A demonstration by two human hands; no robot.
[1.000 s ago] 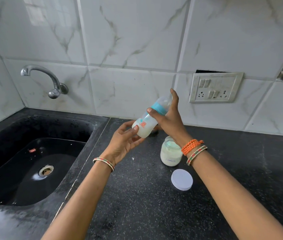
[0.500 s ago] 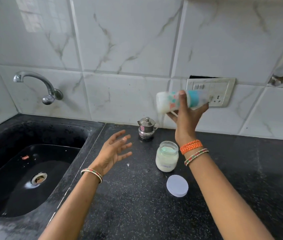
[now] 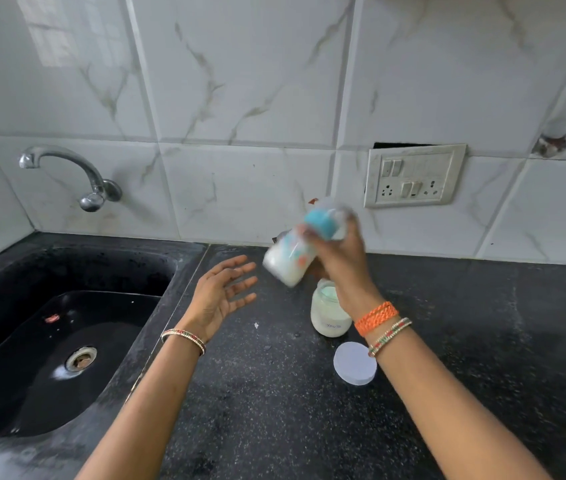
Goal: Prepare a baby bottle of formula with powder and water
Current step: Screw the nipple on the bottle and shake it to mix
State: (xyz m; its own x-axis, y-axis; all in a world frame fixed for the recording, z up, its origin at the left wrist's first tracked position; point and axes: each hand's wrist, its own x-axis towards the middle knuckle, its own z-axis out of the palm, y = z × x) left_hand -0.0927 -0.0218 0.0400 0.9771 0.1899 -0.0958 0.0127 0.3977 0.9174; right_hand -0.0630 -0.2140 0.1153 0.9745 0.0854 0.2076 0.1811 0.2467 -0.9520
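The right hand [image 3: 338,261] grips a blurred, tilted baby bottle [image 3: 292,259] above the formula jar [image 3: 330,315]; the left hand [image 3: 220,294] hovers released, fingers spread.

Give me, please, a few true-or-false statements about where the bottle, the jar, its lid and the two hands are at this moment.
1. The right hand grips the baby bottle, which is tilted. True.
2. The left hand is holding the bottle's base. False: its fingers are spread and it holds nothing, apart from the bottle.
3. The white lid is screwed onto the powder jar. False: the lid lies flat on the black counter, on the near side of the open jar.
4. The jar stands on the counter, partly behind the right wrist. True.
5. Water is running from the tap into the sink. False: no stream shows.
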